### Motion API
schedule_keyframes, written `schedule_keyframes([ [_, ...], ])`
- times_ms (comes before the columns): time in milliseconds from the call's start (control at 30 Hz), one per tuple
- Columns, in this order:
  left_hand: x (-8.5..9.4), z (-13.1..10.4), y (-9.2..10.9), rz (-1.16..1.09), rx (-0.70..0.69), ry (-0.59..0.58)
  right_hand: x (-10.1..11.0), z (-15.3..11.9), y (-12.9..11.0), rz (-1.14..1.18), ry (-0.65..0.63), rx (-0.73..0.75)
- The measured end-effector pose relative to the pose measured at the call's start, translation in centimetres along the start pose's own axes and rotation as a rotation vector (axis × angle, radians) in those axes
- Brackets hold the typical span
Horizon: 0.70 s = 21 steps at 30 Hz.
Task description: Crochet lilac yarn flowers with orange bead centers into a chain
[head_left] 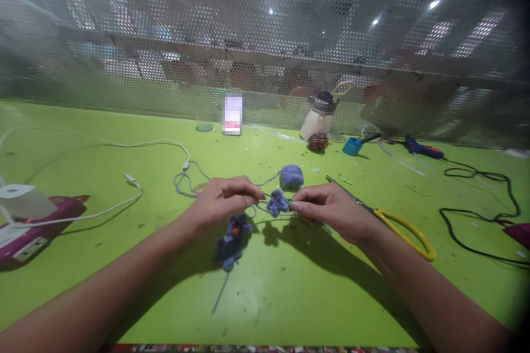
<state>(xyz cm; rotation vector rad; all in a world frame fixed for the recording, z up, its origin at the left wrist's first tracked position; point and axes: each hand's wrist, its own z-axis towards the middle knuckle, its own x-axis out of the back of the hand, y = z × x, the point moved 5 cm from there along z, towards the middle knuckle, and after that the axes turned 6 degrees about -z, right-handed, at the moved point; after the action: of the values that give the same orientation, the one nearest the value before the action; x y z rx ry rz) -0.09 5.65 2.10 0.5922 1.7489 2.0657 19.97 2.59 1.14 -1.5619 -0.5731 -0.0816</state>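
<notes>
Between my hands is a small blue-purple crocheted flower (277,202), held just above the table. My left hand (227,198) is closed in a pinch, with yarn strands running from its fingertips to the flower. Thumb and forefinger of my right hand (325,205) are pinched at the flower's right edge, where a small green bit shows that I cannot make out. Behind the flower lies a ball of blue-purple yarn (291,177), its strand leading left. Below my left hand rests a cluster of crocheted flowers (233,242) with an orange centre and a loose tail.
Scissors (403,231) with yellow handles lie by my right wrist. Further back are a bottle (318,118), a multicoloured yarn ball (318,142), a blue tape roll (352,146), a glue gun (423,148) and a phone (232,114). A purple power strip (41,231) with white cables sits left.
</notes>
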Motion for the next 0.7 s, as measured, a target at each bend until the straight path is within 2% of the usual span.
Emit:
schedule_keyframes([
  [133, -1.0, -0.2, 0.8, 0.188, -0.072, 0.032, -0.1, -0.1, 0.0, -0.012, 0.059, 0.005],
  [233, -1.6, -0.4, 0.4, 0.310, -0.081, 0.118, -0.6, -0.3, -0.7, -0.096, 0.158, 0.011],
  [433, -2.0, -0.6, -1.9, 0.241, 0.124, 0.299, -2.8, -0.5, -1.2, -0.166, 0.239, -0.059],
  [700, -1.9, -0.5, -2.2, 0.198, 0.127, 0.325, -3.9, -0.7, -1.0, -0.133, 0.251, -0.071],
])
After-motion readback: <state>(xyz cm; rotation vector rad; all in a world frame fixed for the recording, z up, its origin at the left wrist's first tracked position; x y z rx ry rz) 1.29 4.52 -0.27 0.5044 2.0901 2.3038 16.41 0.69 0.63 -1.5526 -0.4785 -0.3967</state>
